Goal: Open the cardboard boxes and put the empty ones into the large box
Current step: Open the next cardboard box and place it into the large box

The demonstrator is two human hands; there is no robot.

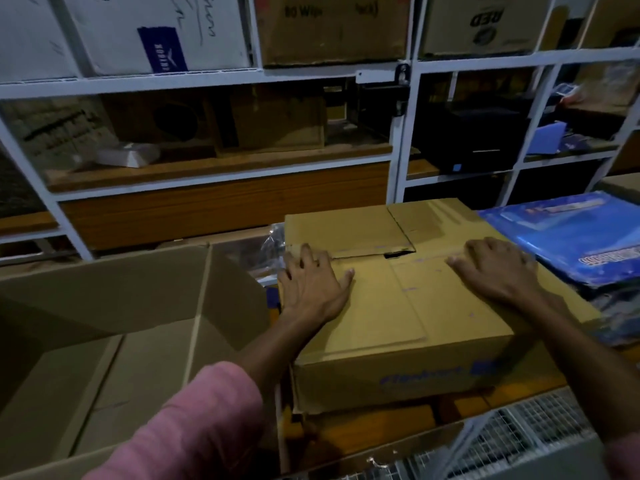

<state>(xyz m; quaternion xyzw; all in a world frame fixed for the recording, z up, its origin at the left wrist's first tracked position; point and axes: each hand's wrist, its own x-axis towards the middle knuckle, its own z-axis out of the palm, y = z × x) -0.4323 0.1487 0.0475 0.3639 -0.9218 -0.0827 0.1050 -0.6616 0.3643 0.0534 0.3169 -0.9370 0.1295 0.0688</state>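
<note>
A flat brown cardboard box [391,299] with blue print on its front side lies in front of me, its top flaps folded shut with a small gap at the middle. My left hand [311,282] rests flat on the near left flap, fingers spread toward the seam. My right hand [495,268] lies on the right part of the top, fingers pointing left and slightly bent. To the left stands the large open box [145,327], its flaps up and its inside showing bare cardboard.
A blue plastic-wrapped pack [571,237] lies right of the box. White metal shelving [221,77] with more cartons fills the background. A wire mesh surface [526,431] sits at the lower right. Clear plastic wrap [273,244] lies behind the box's left corner.
</note>
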